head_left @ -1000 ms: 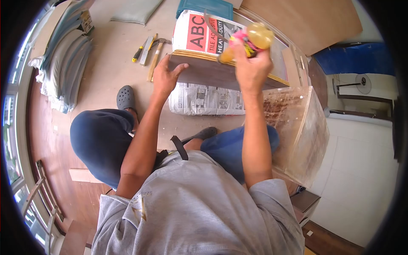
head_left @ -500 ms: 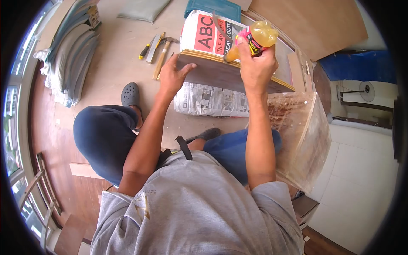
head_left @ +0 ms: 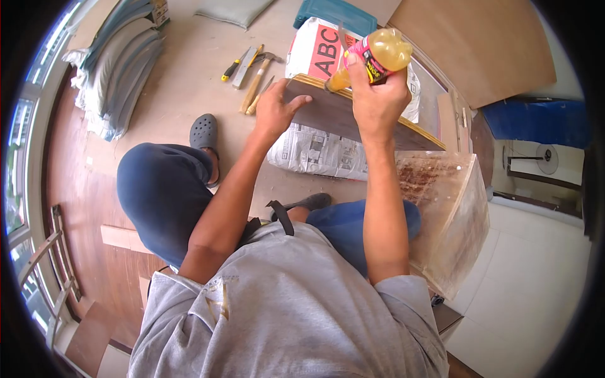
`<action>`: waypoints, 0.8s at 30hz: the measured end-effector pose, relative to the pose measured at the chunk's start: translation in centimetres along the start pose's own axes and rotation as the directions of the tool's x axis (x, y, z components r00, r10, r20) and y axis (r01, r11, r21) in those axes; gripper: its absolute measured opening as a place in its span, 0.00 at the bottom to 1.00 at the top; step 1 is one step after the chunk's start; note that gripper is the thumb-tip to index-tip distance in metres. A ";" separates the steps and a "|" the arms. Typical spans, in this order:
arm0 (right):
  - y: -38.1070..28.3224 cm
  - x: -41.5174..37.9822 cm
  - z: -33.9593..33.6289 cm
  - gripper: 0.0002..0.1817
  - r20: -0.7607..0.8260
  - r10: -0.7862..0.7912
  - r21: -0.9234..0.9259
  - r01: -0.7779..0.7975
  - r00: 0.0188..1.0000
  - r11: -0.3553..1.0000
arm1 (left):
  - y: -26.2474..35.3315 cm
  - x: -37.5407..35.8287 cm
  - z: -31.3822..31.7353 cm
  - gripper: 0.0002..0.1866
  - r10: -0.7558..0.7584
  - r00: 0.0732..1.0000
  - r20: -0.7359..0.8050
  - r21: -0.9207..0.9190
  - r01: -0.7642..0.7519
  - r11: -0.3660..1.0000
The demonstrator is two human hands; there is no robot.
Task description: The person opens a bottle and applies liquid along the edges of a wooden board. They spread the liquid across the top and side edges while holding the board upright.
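Note:
In my right hand (head_left: 381,110) is a plastic soda bottle (head_left: 389,50) with a pink and black label and yellowish liquid. It is tilted neck down, its mouth at the upper edge of a plywood board (head_left: 334,116). The board stands on edge, its layered plies showing along the top. My left hand (head_left: 275,112) grips the board's left end, thumb on the near face; the other fingers are partly hidden behind it. White bags of tile adhesive (head_left: 315,150) lie beneath and behind the board.
A hammer (head_left: 255,85), a yellow-handled screwdriver (head_left: 232,68) and a wooden-handled pointed tool (head_left: 257,104) lie on the floor left of the board. A stained wooden box (head_left: 441,208) stands at my right. Stacked bags (head_left: 116,82) lean at the far left.
The bottle's mouth has moved left along the board's edge, closer to my left hand. My left hand keeps its grip. The whole view has shifted slightly.

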State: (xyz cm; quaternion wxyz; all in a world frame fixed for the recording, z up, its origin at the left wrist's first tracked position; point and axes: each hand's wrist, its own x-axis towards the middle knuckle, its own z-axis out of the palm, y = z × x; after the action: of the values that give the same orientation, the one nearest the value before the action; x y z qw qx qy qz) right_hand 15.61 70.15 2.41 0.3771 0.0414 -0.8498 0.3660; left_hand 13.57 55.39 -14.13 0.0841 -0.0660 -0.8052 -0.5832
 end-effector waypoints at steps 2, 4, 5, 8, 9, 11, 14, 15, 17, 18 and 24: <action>0.8 0.0 -0.3 0.18 -0.010 0.006 0.032 -0.005 1.000 0.999 | -0.6 0.0 0.3 0.33 -0.030 0.999 0.032 -0.039 0.032 0.999; 1.9 0.3 -1.5 0.18 -0.047 0.101 0.128 -0.094 0.994 0.987 | -0.6 0.0 0.2 0.33 -0.045 0.999 0.023 -0.007 0.045 0.999; 2.4 0.3 -2.3 0.18 -0.042 0.187 0.191 -0.175 0.982 0.966 | -0.5 -0.1 0.2 0.34 -0.048 0.998 0.040 0.022 0.048 0.999; 1.2 0.3 -2.5 0.18 -0.058 0.124 -0.001 -0.125 0.991 0.992 | -0.3 -0.1 0.0 0.35 -0.080 0.995 0.066 0.015 0.080 0.997; 0.9 0.3 -1.5 0.18 -0.044 0.076 0.020 -0.076 0.996 0.997 | -0.3 -0.2 0.0 0.35 -0.073 0.996 0.058 0.014 0.073 0.997; -0.5 0.1 1.0 0.18 0.000 0.013 0.110 -0.013 1.000 0.994 | -0.2 -0.1 0.0 0.35 -0.074 0.995 0.059 0.020 0.073 0.997; -2.3 0.2 3.5 0.19 0.041 -0.032 0.111 0.027 0.999 0.993 | -0.3 -0.1 -0.2 0.35 -0.052 0.998 0.043 0.031 0.051 0.998; -2.4 0.4 3.8 0.19 0.020 -0.056 0.064 0.055 0.998 0.996 | -0.2 -0.1 -0.1 0.34 -0.024 0.999 0.030 0.031 0.023 0.999; -1.8 0.9 3.5 0.19 0.003 -0.035 0.125 0.035 0.999 0.992 | 0.0 -0.1 -0.4 0.34 -0.033 0.999 0.018 0.024 0.033 0.999; -1.2 1.0 2.7 0.19 0.011 -0.029 0.093 0.028 1.000 0.995 | 0.3 -0.2 -0.5 0.34 -0.058 0.998 0.034 0.024 0.057 0.998; -1.5 0.2 3.0 0.17 0.024 -0.025 0.131 0.022 0.999 0.991 | 0.3 -0.1 -0.5 0.34 -0.070 0.996 0.052 0.051 0.067 0.996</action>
State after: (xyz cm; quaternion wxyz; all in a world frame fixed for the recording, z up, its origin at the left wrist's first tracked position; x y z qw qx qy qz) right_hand 14.16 67.12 2.12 0.3668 0.0808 -0.8282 0.4159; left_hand 13.73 54.95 -13.73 0.0440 -0.0520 -0.8230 -0.5639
